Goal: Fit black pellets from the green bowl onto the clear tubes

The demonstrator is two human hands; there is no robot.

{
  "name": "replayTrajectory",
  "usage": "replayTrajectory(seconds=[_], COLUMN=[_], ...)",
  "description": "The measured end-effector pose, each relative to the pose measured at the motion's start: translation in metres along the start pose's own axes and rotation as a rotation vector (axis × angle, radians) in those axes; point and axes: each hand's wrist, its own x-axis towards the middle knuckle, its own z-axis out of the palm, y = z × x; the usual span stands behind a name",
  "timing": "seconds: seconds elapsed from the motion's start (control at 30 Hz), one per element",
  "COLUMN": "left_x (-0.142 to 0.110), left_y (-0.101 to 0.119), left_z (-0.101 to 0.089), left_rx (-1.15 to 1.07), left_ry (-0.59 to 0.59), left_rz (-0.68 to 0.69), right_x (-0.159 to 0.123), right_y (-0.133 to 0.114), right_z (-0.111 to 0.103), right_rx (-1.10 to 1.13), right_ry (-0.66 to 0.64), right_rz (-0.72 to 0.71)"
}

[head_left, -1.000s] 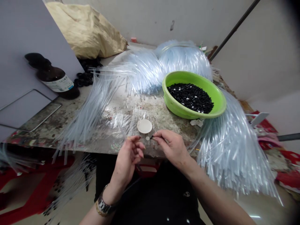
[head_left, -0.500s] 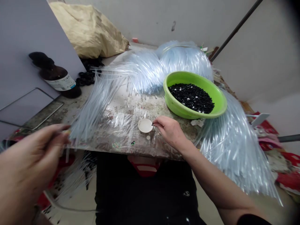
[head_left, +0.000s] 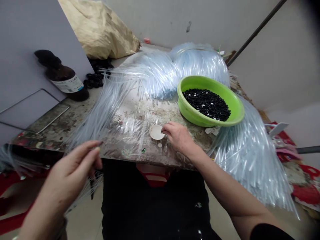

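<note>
Left hand [head_left: 72, 168] moved inward, dish [head_left: 155, 134] beside right hand [head_left: 179, 136].

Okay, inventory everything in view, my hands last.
basin: one, green, table's right side
small pieces: many, mostly black, in basin
dish: one, white, table's front middle
tubes: many, clear, table's back, left and right
bottle: one, dark brown, back left
sack: one, beige, back left
wire frame: one, grey, far left
table: one, grey-brown, centre
red items: several, red, below and beside table
left hand: one, bare, front left
right hand: one, bare, at the dish
</note>
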Motion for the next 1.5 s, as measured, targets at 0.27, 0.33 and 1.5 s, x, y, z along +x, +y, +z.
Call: replayTrajectory(seconds=[0.27,0.33,1.5], left_x=[-0.008,-0.008,-0.005], left_y=[-0.02,-0.024,-0.024], left_z=[0.069,0.076,0.108], left_rx=[-0.12,-0.089,-0.203], left_ry=[-0.387,-0.444,-0.497], left_rz=[-0.078,-0.072,-0.152], right_x=[0.001,0.002,0.004], right_y=[-0.002,-0.003,-0.007], right_z=[0.0,-0.001,0.0], right_rx=[-0.208,-0.277,0.245], right_ry=[-0.084,-0.11,-0.032], right_rz=[-0.014,-0.023,-0.016])
